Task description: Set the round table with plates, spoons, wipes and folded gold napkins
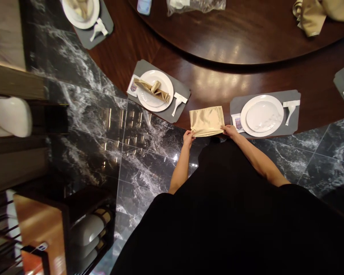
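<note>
A gold satin napkin (206, 119), folded into a rectangle, lies at the near edge of the dark wooden table. My left hand (188, 138) pinches its near left corner. At the near right corner, my right hand (229, 131) grips the cloth between thumb and fingers. Just right of it is a grey placemat (292, 121) with a white plate (264, 115), a wet-wipe packet (237, 123) and a white spoon (290, 111) on a rest. To the left, another plate (150, 103) carries a folded gold napkin (152, 91).
A raised turntable (232, 42) fills the table's middle, with gold cloths (312, 17) and a clear plastic bag (196, 5) on it. More place settings stand at far left and far right. A wooden cart (40, 229) with stacked white dishes is at lower left.
</note>
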